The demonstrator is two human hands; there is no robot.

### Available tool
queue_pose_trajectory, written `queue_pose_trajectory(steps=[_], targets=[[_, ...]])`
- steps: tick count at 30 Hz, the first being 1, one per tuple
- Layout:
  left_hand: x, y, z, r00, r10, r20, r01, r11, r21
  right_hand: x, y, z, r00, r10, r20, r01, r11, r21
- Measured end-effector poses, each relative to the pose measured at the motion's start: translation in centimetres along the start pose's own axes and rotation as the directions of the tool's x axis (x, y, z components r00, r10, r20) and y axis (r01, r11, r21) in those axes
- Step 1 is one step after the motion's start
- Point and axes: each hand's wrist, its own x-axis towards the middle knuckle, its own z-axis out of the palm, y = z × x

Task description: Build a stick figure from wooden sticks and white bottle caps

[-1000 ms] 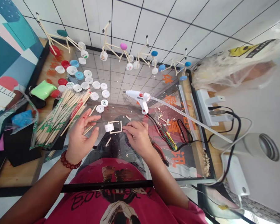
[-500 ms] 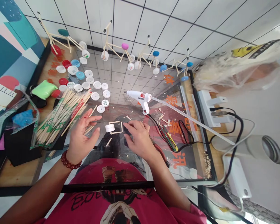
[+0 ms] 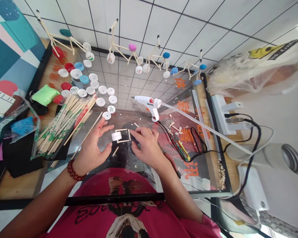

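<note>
A pair of white bottle caps [image 3: 116, 136] stands on edge on the glass tabletop, with two thin wooden sticks running right from it. A short crosspiece stick [image 3: 129, 135] lies at their right ends. My left hand [image 3: 94, 142] is open just left of the caps, thumb and fingers apart, apparently not touching them. My right hand [image 3: 149, 143] rests at the right of the crosspiece, its index fingertip at or very near the stick; thumb and index are apart, and the other fingers curl under. Below the caps lies a loose short stick [image 3: 115, 151].
A white glue gun [image 3: 150, 104] with a long glue stick lies beyond my hands. Bundled chopsticks [image 3: 64, 125] and many bottle caps [image 3: 90, 90] are at the left. Stick-and-cap tricycle models [image 3: 119, 51] line the back. Pliers [image 3: 172, 163] and a cutter [image 3: 181, 147] lie right.
My left hand has moved right, closer to the white caps, its fingers still spread. My right hand has barely shifted, staying beside the crosspiece. The view has tilted slightly.
</note>
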Motion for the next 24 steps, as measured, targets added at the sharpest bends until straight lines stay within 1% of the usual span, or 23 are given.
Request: queue_pose_trajectory(steps=[4, 10, 24], targets=[[0.04, -0.04, 0.01, 1.0, -0.012, 0.007, 0.012, 1.0, 0.007, 0.05, 0.04, 0.04, 1.0, -0.006, -0.005, 0.006, 1.0, 0.002], [0.04, -0.31, 0.22, 1.0, 0.023, 0.001, -0.023, 0.999, 0.023, 0.13, 0.1, 0.12, 1.0, -0.004, -0.014, 0.004, 1.0, -0.002], [-0.03, -0.39, 0.35, 1.0, 0.007, 0.004, -0.007, 1.0, 0.007, 0.24, 0.1, 0.11, 1.0, -0.008, -0.022, 0.008, 1.0, 0.009]])
